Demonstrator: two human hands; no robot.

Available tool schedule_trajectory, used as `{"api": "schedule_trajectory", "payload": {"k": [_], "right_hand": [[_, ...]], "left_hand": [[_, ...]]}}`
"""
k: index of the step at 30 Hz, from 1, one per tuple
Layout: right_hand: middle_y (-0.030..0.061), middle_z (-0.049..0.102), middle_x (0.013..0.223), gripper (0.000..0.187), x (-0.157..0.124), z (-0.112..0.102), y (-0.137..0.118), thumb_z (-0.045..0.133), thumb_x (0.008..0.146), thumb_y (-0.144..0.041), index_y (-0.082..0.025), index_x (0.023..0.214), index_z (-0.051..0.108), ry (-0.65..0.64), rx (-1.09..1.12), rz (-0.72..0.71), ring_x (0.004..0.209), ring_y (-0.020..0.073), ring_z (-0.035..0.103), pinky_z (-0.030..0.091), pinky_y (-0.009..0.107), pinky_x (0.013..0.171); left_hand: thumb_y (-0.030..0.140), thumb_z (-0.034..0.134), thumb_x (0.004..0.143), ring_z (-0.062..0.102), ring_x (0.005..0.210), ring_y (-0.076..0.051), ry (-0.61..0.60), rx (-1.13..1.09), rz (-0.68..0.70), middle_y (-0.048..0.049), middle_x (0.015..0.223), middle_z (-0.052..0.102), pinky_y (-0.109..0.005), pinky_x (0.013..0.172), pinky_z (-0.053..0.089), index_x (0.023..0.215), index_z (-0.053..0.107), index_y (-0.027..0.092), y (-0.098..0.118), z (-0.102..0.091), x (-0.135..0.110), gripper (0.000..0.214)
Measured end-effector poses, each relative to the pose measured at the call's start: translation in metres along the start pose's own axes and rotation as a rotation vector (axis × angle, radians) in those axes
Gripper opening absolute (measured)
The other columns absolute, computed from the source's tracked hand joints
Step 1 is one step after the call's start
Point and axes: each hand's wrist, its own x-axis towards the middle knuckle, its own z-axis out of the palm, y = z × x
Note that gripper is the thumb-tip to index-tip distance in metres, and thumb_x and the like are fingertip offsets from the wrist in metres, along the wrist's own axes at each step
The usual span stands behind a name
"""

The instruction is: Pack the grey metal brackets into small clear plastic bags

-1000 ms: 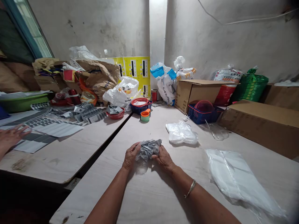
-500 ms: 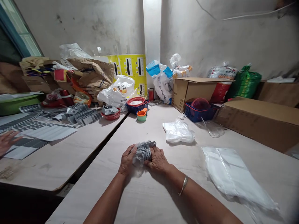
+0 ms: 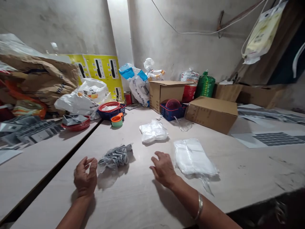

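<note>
A clear plastic bag of dark grey pieces (image 3: 115, 157) lies on the pale wooden table (image 3: 47, 178), between my hands and touching neither. My left hand (image 3: 85, 176) rests to the left of it, fingers loosely curled and holding nothing. My right hand (image 3: 163, 169) is open on the tabletop, empty, with its fingertips close to a flat stack of white plastic sheets (image 3: 194, 157). A smaller crumpled white plastic bundle (image 3: 153, 131) lies farther ahead.
Ahead stand a blue basket (image 3: 172, 111), a red-rimmed basket (image 3: 109, 110), stacked orange and green cups (image 3: 116, 121) and cardboard boxes (image 3: 211, 114). Printed sheets (image 3: 277, 139) lie at the right. Grey folded pieces (image 3: 28, 130) and a red dish (image 3: 75, 125) sit on the left table.
Both hands have let go of the plastic bag and moved apart, leaving it on the table. The view has turned to the right, and the other person's hand at the left has gone from view.
</note>
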Motion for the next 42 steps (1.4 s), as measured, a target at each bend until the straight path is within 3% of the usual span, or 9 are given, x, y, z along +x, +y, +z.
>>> {"api": "schedule_trajectory", "payload": {"k": [3, 7, 14, 22, 26, 29, 34, 38, 42], "right_hand": [[0.0175, 0.048, 0.121, 0.026, -0.032, -0.026, 0.038, 0.05, 0.084, -0.025, -0.014, 0.106, 0.055, 0.07, -0.21, 0.217, 0.108, 0.0285, 0.043, 0.031, 0.043, 0.089], [0.0158, 0.054, 0.113, 0.022, -0.059, -0.032, 0.075, 0.049, 0.084, -0.024, -0.013, 0.101, 0.057, 0.087, -0.344, 0.427, 0.105, 0.0281, 0.044, 0.033, 0.04, 0.084], [0.0073, 0.062, 0.101, 0.017, -0.081, -0.022, 0.085, 0.047, 0.086, -0.02, -0.019, 0.083, 0.064, 0.092, -0.22, 0.433, 0.109, 0.0242, 0.043, 0.028, 0.04, 0.094], [-0.0006, 0.065, 0.09, 0.016, -0.073, -0.024, 0.052, 0.052, 0.085, -0.023, -0.026, 0.079, 0.066, 0.228, -0.038, 0.276, 0.116, 0.0251, 0.04, 0.007, 0.052, 0.105], [0.0008, 0.064, 0.097, 0.016, -0.068, -0.019, 0.015, 0.052, 0.084, -0.026, -0.028, 0.089, 0.066, 0.215, 0.106, 0.116, 0.117, 0.0251, 0.039, 0.013, 0.051, 0.105], [0.0041, 0.061, 0.107, 0.02, -0.067, -0.014, -0.003, 0.052, 0.083, -0.025, -0.027, 0.097, 0.066, 0.187, 0.206, 0.068, 0.116, 0.0249, 0.041, 0.028, 0.044, 0.1], [0.0097, 0.057, 0.11, 0.033, -0.068, -0.009, 0.002, 0.051, 0.083, -0.028, -0.02, 0.115, 0.056, 0.165, 0.454, -0.042, 0.104, 0.0205, 0.05, 0.041, 0.035, 0.091], [0.0098, 0.059, 0.101, 0.026, -0.053, -0.009, 0.03, 0.043, 0.087, -0.03, -0.018, 0.103, 0.06, 0.285, 0.558, 0.184, 0.098, 0.0194, 0.054, 0.043, 0.035, 0.088], [0.0106, 0.061, 0.101, 0.033, -0.026, 0.001, 0.062, 0.047, 0.083, -0.042, -0.017, 0.098, 0.063, 0.253, 0.587, 0.424, 0.095, 0.0219, 0.057, 0.047, 0.036, 0.082]], "left_hand": [[0.047, 0.057, 0.075, 0.053, 0.1, -0.025, -0.054, 0.048, 0.192, -0.0075, 0.106, 0.059, -0.043, 0.097, 0.036, 0.117, 0.051, 0.017, 0.03, -0.009, -0.032, 0.051], [0.043, 0.057, 0.076, 0.059, 0.085, -0.022, -0.379, -0.165, 0.132, -0.005, 0.093, 0.062, -0.036, 0.08, 0.047, 0.111, 0.054, 0.019, 0.07, 0.003, -0.087, 0.042], [0.035, 0.059, 0.076, 0.059, 0.08, -0.019, -0.645, -0.344, 0.047, -0.0044, 0.086, 0.063, -0.031, 0.074, 0.048, 0.103, 0.058, 0.019, 0.105, 0.036, -0.152, 0.032], [0.042, 0.061, 0.075, 0.06, 0.081, -0.018, -0.933, -0.584, -0.357, -0.0047, 0.086, 0.062, -0.03, 0.071, 0.05, 0.097, 0.059, 0.017, 0.128, 0.044, -0.172, 0.033], [0.052, 0.061, 0.073, 0.06, 0.073, -0.016, -1.038, -0.775, -0.724, -0.0067, 0.082, 0.063, -0.028, 0.066, 0.05, 0.085, 0.06, 0.014, 0.145, 0.054, -0.163, 0.04], [0.05, 0.064, 0.071, 0.057, 0.058, -0.012, -1.018, -0.84, -0.881, -0.0045, 0.068, 0.061, -0.023, 0.052, 0.046, 0.078, 0.059, 0.012, 0.146, 0.061, -0.157, 0.04], [0.025, 0.071, 0.062, 0.05, 0.043, -0.008, -0.754, -0.719, -0.922, 0.004, 0.052, 0.052, -0.02, 0.041, 0.043, 0.066, 0.051, 0.014, 0.131, 0.067, -0.148, 0.023], [0.021, 0.064, 0.068, 0.061, 0.05, -0.017, -0.734, -0.632, -0.982, -0.0021, 0.062, 0.061, -0.031, 0.046, 0.052, 0.074, 0.051, 0.015, 0.127, 0.069, -0.142, 0.015], [0.02, 0.063, 0.07, 0.064, 0.052, -0.02, -0.722, -0.618, -0.963, -0.0066, 0.068, 0.065, -0.032, 0.045, 0.053, 0.078, 0.051, 0.013, 0.122, 0.071, -0.139, 0.016]]}}
